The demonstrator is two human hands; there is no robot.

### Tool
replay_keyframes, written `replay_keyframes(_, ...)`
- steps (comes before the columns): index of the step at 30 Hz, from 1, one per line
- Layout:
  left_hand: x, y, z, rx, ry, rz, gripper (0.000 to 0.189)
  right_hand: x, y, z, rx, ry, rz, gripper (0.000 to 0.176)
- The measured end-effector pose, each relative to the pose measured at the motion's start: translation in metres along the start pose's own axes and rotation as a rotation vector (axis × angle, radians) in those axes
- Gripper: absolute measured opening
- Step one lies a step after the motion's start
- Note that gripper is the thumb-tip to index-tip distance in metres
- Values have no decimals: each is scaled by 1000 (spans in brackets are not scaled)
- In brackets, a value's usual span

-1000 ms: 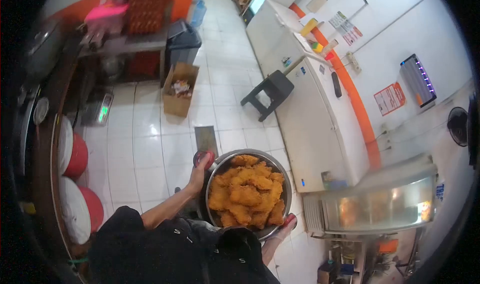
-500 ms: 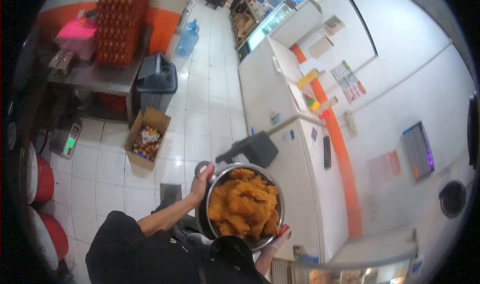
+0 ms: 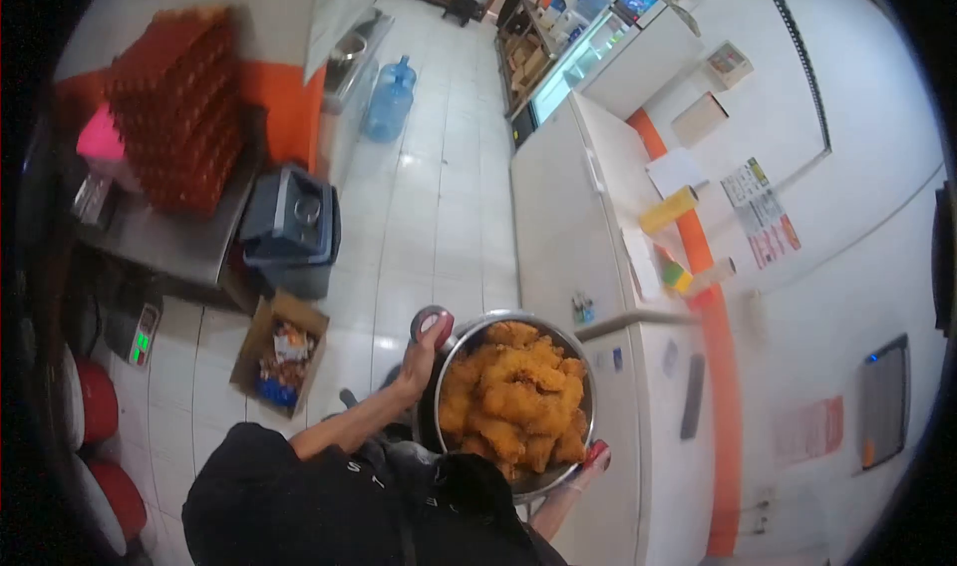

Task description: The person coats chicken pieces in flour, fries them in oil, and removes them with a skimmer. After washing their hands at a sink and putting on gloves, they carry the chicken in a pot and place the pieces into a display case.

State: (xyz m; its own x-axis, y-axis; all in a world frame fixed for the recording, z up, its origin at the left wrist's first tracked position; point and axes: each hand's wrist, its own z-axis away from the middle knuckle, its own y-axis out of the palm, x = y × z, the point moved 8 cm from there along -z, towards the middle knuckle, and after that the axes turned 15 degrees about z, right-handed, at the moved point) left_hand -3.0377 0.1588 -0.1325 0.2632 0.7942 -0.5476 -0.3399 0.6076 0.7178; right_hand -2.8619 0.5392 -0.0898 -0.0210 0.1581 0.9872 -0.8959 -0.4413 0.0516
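Observation:
A round steel pot is heaped with golden-brown fried chicken in front of my body. My left hand is closed around the pot's left handle, which has a dark red grip. On the lower right side, my right hand grips the opposite red handle, partly hidden by the pot. The pot is held up above the tiled floor, its open top facing me.
White chest freezers line the right side. On the left stand a steel table with stacked red egg trays, a grey bin and a cardboard box. Blue water bottles stand farther along the tiled floor.
My view has moved forward along the aisle, so the bin, table and freezers look nearer. The pot stays in both hands. A dark object beside the freezer is out of sight now.

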Motion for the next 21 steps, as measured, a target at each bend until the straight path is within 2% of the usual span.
replay_keyframes(2, 7, 28, -45, -2, 46, 63, 45, -14, 16, -80, 152, -173, 173, 35)
replay_keyframes(4, -33, 70, -91, 20, 170, 126, 39, -18, 84, -132, 134, -137, 111, 35)
replay_keyframes(6, -56, 104, -130, 16, 156, 118, 42, -8, 147, -160, 102, -103, 84, 35)
replay_keyframes(8, -75, 133, -163, 20, 77, 158, 45, 25, 222, -172, 223, -105, 89, 35)
replay_keyframes(9, -81, 146, -187, 39, 13, 209, 48, 18, 253, -194, 325, -65, 69, 35)
replay_keyframes(10, -85, 151, -216, 34, 29, 214, 48, 13, 278, -219, 342, -65, 67, 35)
replay_keyframes(12, -103, 154, -277, -47, 203, 103, 54, 12, 341, -257, 417, -160, 178, 36)
replay_keyframes(13, -108, 162, -303, -52, 168, 134, 55, 14, 373, -272, 445, -193, 217, 36)
replay_keyframes(16, -116, 170, -406, -93, 160, 149, 54, 2, 468, -310, 394, -141, 206, 40)
replay_keyframes(17, -116, 179, -443, -18, 77, 261, 52, -1, 494, -325, 334, -115, 203, 42)
replay_keyframes(18, -124, 191, -479, -22, 82, 274, 52, -1, 524, -341, 280, -87, 198, 43)
replay_keyframes(20, -147, 203, -543, -101, 231, 195, 52, 6, 592, -370, 330, -67, 200, 44)
replay_keyframes(21, -141, 210, -579, -33, 64, 276, 54, 12, 613, -383, 359, -41, 207, 44)
